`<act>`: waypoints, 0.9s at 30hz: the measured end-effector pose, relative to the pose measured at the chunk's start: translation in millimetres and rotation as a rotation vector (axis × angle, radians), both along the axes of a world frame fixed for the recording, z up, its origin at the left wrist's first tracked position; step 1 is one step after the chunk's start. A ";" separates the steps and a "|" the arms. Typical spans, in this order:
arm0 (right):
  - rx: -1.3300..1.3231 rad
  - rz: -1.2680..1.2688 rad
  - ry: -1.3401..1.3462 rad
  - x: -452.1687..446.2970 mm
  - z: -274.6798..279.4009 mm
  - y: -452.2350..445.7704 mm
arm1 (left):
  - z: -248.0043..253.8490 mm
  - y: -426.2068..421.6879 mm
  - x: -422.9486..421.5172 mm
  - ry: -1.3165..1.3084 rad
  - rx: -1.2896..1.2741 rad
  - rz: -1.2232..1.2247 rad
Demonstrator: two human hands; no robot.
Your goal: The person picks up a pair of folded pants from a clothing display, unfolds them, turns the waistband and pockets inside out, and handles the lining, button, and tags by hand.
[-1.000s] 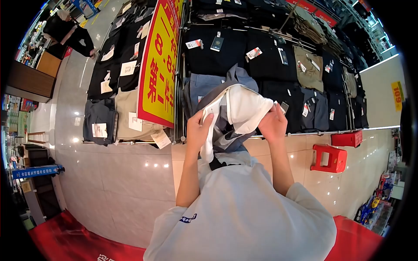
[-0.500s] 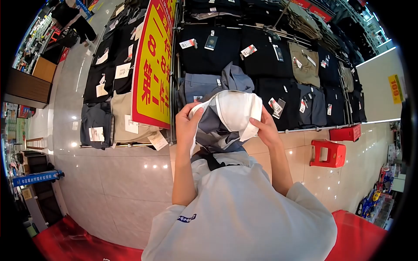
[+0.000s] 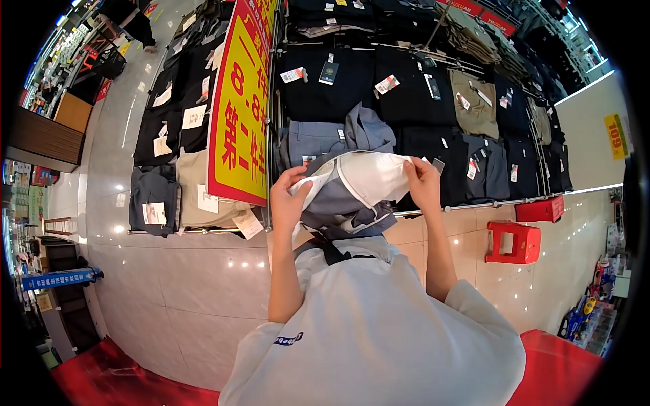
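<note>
A pair of grey-blue trousers [image 3: 333, 196] hangs between my hands in front of my waist, its white inner lining [image 3: 379, 177] turned outward. My left hand [image 3: 290, 197] pinches the white edge on the left side. At the right, my right hand [image 3: 424, 183] grips the far corner of the lining between thumb and fingers. Just beyond, folded grey trousers [image 3: 311, 140] lie on the display rack, with a loose grey fold [image 3: 369, 128] bunched beside them. The lower part of the held garment is partly hidden by its own folds.
A red and yellow sign [image 3: 238, 101] stands upright left of the rack. Tagged black trousers [image 3: 327, 84] fill the display. Red plastic stools [image 3: 514, 242] stand on the floor at right. A person in dark trousers [image 3: 139, 28] is at the far upper left.
My right hand has moved up and outward to the right, drawing the white lining wider and flatter. My left hand keeps its hold and has shifted slightly. The distant person has moved.
</note>
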State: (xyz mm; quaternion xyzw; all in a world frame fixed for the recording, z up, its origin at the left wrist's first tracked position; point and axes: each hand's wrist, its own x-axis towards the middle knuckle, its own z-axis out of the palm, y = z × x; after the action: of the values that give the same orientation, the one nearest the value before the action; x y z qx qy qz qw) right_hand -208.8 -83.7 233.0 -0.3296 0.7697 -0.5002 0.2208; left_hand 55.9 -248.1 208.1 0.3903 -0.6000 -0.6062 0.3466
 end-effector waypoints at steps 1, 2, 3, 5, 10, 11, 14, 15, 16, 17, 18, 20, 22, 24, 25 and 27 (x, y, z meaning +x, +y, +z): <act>-0.032 -0.018 -0.059 -4.7 -3.3 1.5 | 0.0 -2.8 2.0 -0.051 -0.020 -0.014; -0.064 -0.036 -0.119 -8.3 -6.5 2.1 | -0.2 -5.9 4.2 -0.103 -0.039 -0.028; -0.096 -0.054 -0.178 -10.7 -9.5 2.6 | -0.6 -8.3 6.3 -0.154 -0.059 -0.042; -0.189 -0.073 -0.413 -8.6 -1.7 0.6 | -0.5 -9.9 11.6 -0.247 -0.058 -0.110; -0.362 -0.117 -0.820 -27.5 3.6 -6.4 | -14.1 -15.2 41.1 -0.489 -0.136 -0.411; -0.375 -0.151 -0.875 -34.6 -0.3 -8.3 | -12.6 -15.1 45.3 -0.552 -0.110 -0.461; -0.377 -0.135 -0.891 -46.1 -0.8 -15.9 | -13.4 -13.0 53.9 -0.559 -0.064 -0.451; -0.363 -0.141 -0.864 -46.6 2.0 -18.0 | -13.2 -10.2 54.8 -0.473 -0.032 -0.400; -0.377 -0.141 -0.797 -44.6 7.7 -19.7 | -7.4 -5.9 53.7 -0.386 0.000 -0.348; -0.378 -0.127 -0.803 -44.5 10.8 -21.2 | -1.4 -2.5 52.4 -0.298 0.031 -0.294; -0.379 -0.112 -0.809 -44.8 13.2 -22.4 | 4.4 -0.8 52.1 -0.270 0.072 -0.266; -0.386 -0.093 -0.785 -44.0 16.5 -25.2 | -0.2 0.1 52.1 -0.136 0.105 -0.233; -0.426 -0.146 -0.714 -40.5 19.8 -28.2 | 5.1 2.3 50.4 -0.067 0.153 -0.186; -0.418 -0.246 -0.577 -31.1 26.2 -30.4 | 2.9 3.3 50.5 -0.043 0.171 -0.145; -0.389 -0.249 -0.394 -27.1 21.5 -28.9 | 2.2 4.4 49.9 -0.032 0.181 -0.127; -0.328 -0.250 -0.025 -21.1 5.5 -24.5 | 5.1 9.5 44.7 -0.026 0.181 -0.082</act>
State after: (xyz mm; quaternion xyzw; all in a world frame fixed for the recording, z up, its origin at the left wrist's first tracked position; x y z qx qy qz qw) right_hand -229.9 -108.2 238.5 -0.2568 0.7100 -0.6464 0.1096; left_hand 100.6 -238.6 213.2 0.4031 -0.5627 -0.6664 0.2771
